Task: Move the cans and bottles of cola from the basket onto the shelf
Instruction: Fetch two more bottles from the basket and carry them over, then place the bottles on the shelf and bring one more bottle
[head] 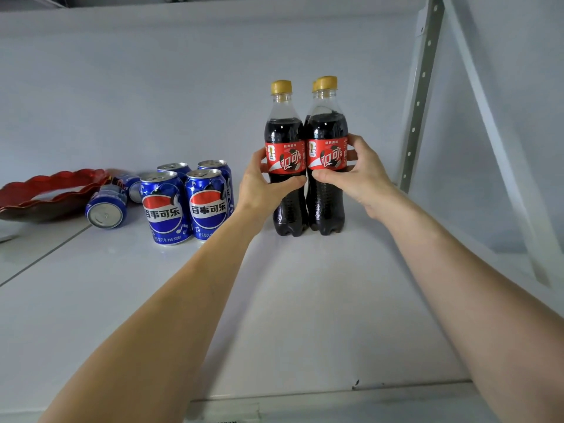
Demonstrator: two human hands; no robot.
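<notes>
Bottles at my 12 o'clock feel full, heavy and slick, so left hand [264,181] and right hand [358,172] each wrap one bottle's label band [285,157].

Shelf [305,300]: white, flat board, with a perforated grey upright [422,87] at its right rear. On it, standing: two front Coca-Cola bottles [305,166] side by side and touching, yellow caps, red labels; a third bottle [313,87] partly hidden behind them. Four upright blue Pepsi cans [186,203] in a tight block to their left. Further left, two Pepsi cans on their sides [106,207], just beside a red scalloped basket [52,190].
</notes>
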